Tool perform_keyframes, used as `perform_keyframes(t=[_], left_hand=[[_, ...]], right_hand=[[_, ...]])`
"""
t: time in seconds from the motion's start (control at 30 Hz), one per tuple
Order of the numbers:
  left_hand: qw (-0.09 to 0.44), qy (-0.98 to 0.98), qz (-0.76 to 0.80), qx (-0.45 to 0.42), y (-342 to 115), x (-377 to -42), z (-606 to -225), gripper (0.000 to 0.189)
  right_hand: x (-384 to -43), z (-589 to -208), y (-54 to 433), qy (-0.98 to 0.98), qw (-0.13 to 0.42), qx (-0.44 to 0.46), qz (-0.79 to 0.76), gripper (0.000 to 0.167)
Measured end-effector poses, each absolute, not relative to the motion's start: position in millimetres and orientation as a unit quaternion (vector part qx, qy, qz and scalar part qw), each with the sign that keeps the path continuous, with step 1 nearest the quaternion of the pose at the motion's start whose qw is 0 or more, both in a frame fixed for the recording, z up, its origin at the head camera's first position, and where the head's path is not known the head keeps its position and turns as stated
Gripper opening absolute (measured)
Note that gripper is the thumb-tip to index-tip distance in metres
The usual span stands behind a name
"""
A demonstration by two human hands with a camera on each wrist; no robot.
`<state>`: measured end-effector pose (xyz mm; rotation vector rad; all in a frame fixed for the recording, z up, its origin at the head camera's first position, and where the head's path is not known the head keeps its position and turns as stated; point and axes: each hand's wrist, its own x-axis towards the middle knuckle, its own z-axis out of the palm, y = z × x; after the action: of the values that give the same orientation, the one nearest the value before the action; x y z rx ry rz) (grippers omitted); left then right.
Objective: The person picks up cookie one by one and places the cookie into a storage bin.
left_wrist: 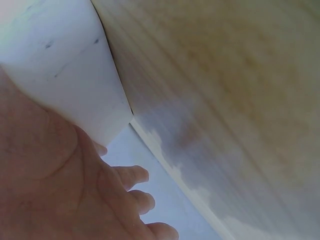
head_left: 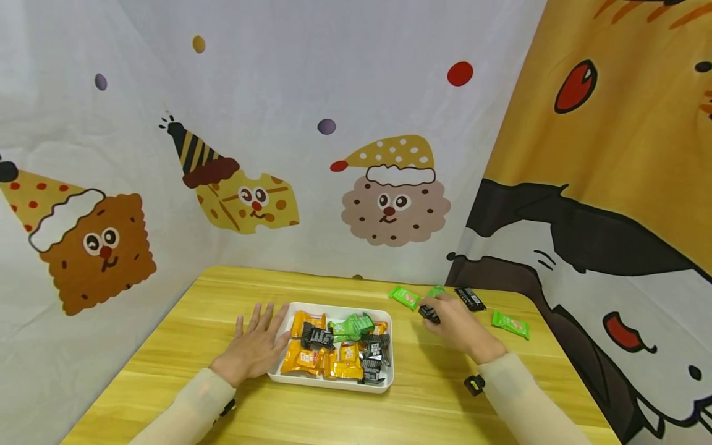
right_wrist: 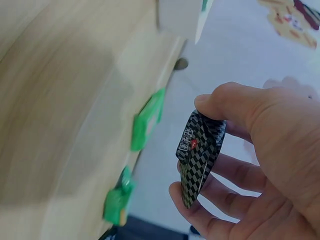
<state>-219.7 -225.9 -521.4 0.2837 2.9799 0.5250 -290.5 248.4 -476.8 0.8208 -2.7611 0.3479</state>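
Observation:
My right hand [head_left: 457,324] pinches a black checkered snack packet [right_wrist: 197,150] between thumb and fingers, held over the table to the right of the white tray [head_left: 328,384]. With fingers spread and straight, my left hand [head_left: 256,346] rests against the tray's left side. Inside the tray lie several orange packets [head_left: 346,366], black packets [head_left: 317,337] and a green packet [head_left: 356,326]. In the left wrist view, the palm [left_wrist: 55,170] lies beside the white tray wall [left_wrist: 95,75].
Around my right hand lie a green packet [head_left: 405,297] at the back, another green packet [head_left: 510,324] to the right, and a black packet [head_left: 470,299]. One more green packet [head_left: 436,290] is partly hidden behind the hand. A printed cloth [head_left: 311,259] hangs behind the wooden table [head_left: 233,283].

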Motion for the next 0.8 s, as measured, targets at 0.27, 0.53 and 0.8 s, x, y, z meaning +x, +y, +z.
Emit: perform_keyframes(t=[0.27,0.53,0.8], left_hand=[[0.050,0.980,0.168,0.094,-225.5,-219.4,-520.0,0.075],[0.048,0.981,0.163,0.097,-225.4,-219.7,-520.0,0.075],[0.049,0.980,0.165,0.097,-226.7,-220.2,-520.1,0.075]], right_hand=[[-282.0,-465.9,213.5,-0.931,0.126,0.329,0.096,0.041],[-278.9,-453.6,176.8,-0.924,0.099,0.355,0.102,0.045],[-281.1,-441.9,135.4,-0.911,0.073,0.394,0.101,0.041]])
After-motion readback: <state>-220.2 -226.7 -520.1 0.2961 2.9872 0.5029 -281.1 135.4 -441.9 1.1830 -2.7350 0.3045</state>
